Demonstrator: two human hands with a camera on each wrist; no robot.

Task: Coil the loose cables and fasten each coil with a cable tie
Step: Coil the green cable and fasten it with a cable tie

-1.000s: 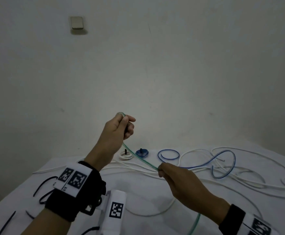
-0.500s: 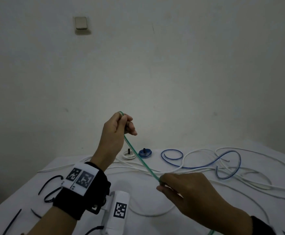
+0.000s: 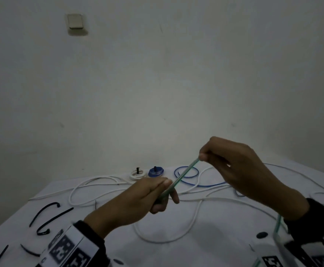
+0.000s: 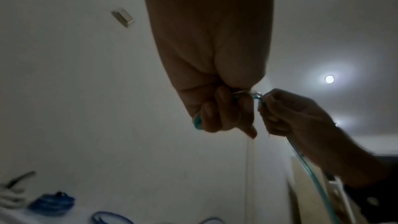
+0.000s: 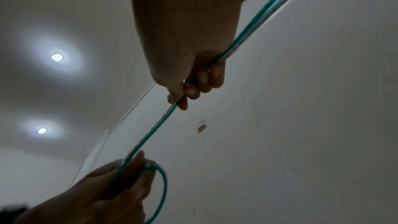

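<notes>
Both hands are on the green cable [image 3: 186, 173] right now, held up off the table. The left hand [image 3: 138, 201] has its fingers curled round the cable's near end, and the right wrist view shows one small green loop [image 5: 159, 192] already hanging out of that fist. The right hand [image 3: 240, 170] pinches the same cable higher up and further right, between thumb and fingertips, so a short straight stretch runs tight between the two. From there the rest of the green cable drops past the right wrist [image 3: 277, 226] toward the near right edge. How much is left down there I can't tell, it goes out of frame.

So progress-wise: I'd say this coil has only just been started, one turn at most, no tie on it yet.

Further out, at the far side of the white table [image 3: 224, 253], there's a small white coil [image 3: 137, 174] and a small blue coil [image 3: 155, 172] sitting side by side, each with what looks like a black tie sticking up. Those two look finished to me. Just right of them a loose blue cable [image 3: 188, 180] lies in open curves, and long white cables [image 3: 91, 186] sprawl across the middle and right, all uncoiled. Spare black cable ties [image 3: 47, 218] lie at the near left.

My guess is well under half done.
</notes>
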